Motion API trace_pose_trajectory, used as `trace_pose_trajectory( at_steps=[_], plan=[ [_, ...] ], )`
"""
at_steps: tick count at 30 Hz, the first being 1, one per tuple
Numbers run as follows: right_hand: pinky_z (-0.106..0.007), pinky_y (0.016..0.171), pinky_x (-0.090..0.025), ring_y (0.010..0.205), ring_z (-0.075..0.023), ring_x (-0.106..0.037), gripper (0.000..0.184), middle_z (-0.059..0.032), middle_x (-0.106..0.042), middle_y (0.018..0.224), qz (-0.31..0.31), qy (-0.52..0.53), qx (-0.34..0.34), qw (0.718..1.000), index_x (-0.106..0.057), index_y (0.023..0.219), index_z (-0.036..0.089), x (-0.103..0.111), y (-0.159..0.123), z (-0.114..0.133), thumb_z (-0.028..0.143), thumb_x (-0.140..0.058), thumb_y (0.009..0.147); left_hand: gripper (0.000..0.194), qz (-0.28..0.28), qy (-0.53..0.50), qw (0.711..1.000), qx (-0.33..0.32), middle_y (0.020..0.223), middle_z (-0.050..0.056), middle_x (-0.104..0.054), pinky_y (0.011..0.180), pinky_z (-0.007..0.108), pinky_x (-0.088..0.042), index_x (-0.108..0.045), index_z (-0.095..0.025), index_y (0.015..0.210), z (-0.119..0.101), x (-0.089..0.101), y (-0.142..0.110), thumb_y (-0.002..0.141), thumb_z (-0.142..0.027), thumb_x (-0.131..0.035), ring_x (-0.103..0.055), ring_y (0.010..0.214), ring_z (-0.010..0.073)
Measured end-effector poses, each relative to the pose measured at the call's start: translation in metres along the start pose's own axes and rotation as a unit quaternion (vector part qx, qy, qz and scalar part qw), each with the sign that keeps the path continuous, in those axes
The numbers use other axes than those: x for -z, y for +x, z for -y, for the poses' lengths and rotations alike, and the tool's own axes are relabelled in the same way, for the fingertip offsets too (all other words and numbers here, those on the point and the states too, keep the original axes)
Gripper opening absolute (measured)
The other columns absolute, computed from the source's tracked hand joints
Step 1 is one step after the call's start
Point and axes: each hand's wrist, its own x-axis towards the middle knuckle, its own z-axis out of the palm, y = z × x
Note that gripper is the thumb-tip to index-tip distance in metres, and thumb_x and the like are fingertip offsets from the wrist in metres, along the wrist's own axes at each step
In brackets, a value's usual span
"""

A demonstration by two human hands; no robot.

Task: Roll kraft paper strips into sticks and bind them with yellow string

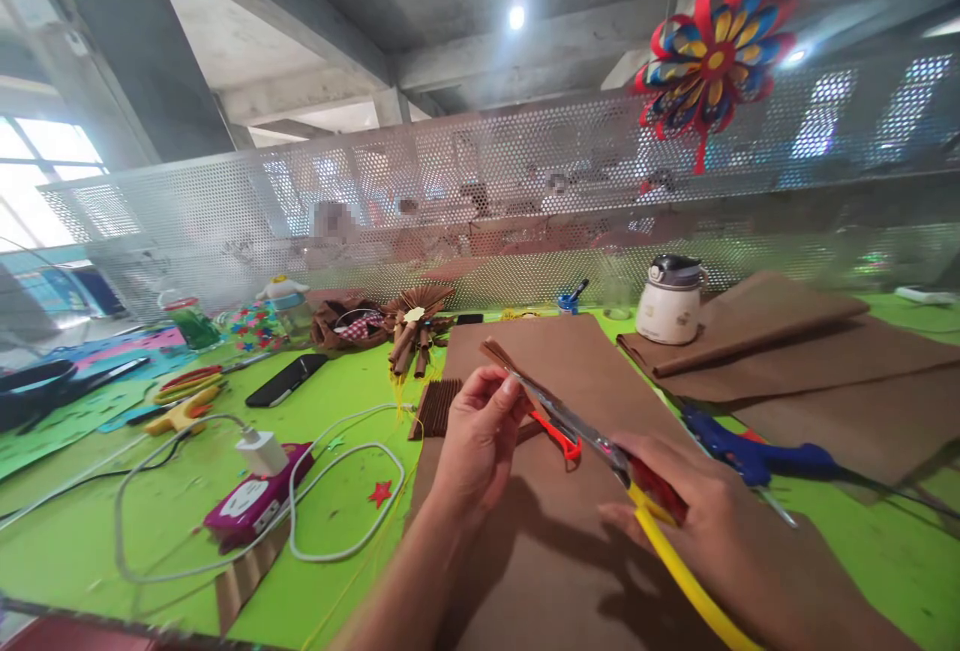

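Already, our accordion-pleated brown paper stack lies folded; our left hand pinches a narrow folded brown-paper strip above the flat brown paper sheet; red-and-yellow-handled metal scissors, gripped by our right hand, reach it, trimming seemingly unfinished.

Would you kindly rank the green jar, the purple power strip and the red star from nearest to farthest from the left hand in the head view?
From the left hand:
1. Red star, to its left.
2. Purple power strip, farther left.
3. Green jar, at the back left.
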Motion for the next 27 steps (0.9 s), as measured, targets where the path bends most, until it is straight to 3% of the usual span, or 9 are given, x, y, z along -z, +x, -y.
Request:
trace_pose_trajectory(
  at_steps=[7, 14, 18, 22, 27],
  plan=[
    [-0.022, 0.05, -0.049, 0.057, -0.0147, -0.062, 0.028, 0.0014, -0.068, 0.075, 0.002, 0.051, 0.024, 0.998, -0.064, 0.1, 0.028, -0.001, 0.002, -0.004, 0.042, -0.061, 0.076, 0.01, 0.017, 0.015, 0.999, 0.045, 0.071, -0.002, -0.063, 0.066, 0.022, -0.05, -0.062, -0.015, 0.075, 0.003, -0.006, -0.007, 0.071, -0.016, -0.072, -0.06, 0.065, 0.0088],
    [-0.02, 0.049, -0.049, 0.051, -0.0131, -0.06, 0.023, 0.0031, -0.064, 0.063, 0.006, 0.082, 0.033, 0.996, -0.065, 0.096, 0.028, -0.002, 0.001, -0.007, 0.04, -0.061, 0.076, 0.01, 0.022, 0.025, 0.998, 0.046, 0.072, -0.001, -0.062, 0.07, 0.027, -0.049, -0.061, -0.015, 0.076, 0.004, -0.008, -0.007, 0.072, -0.016, -0.07, -0.059, 0.067, 0.0102],
    [-0.019, 0.049, -0.049, 0.055, -0.0131, -0.061, 0.028, 0.001, -0.066, 0.071, 0.027, 0.078, 0.051, 0.995, -0.062, 0.102, 0.025, -0.01, 0.0, -0.016, 0.039, -0.059, 0.078, 0.013, 0.023, 0.035, 0.998, 0.05, 0.07, -0.002, -0.061, 0.068, 0.028, -0.05, -0.06, -0.016, 0.073, 0.004, -0.007, -0.007, 0.07, -0.019, -0.072, -0.059, 0.065, 0.0111],
    [-0.022, 0.055, -0.051, 0.066, -0.0167, -0.064, 0.029, -0.0045, -0.068, 0.08, -0.009, 0.066, 0.091, 0.994, -0.063, 0.102, 0.021, -0.023, -0.002, -0.028, 0.037, -0.058, 0.079, 0.013, 0.026, 0.038, 0.998, 0.039, 0.07, -0.002, -0.062, 0.068, 0.028, -0.049, -0.06, -0.016, 0.074, 0.005, -0.007, -0.007, 0.07, -0.019, -0.072, -0.059, 0.065, 0.0109],
    [-0.025, 0.061, -0.052, 0.076, -0.0192, -0.065, 0.031, -0.0059, -0.067, 0.09, -0.016, 0.068, 0.069, 0.995, -0.062, 0.106, 0.023, -0.027, -0.003, -0.027, 0.036, -0.059, 0.078, 0.016, 0.033, 0.052, 0.997, 0.034, 0.069, -0.001, -0.062, 0.067, 0.03, -0.05, -0.06, -0.016, 0.074, 0.006, -0.009, -0.008, 0.069, -0.022, -0.073, -0.059, 0.064, 0.0124]
  ],
)
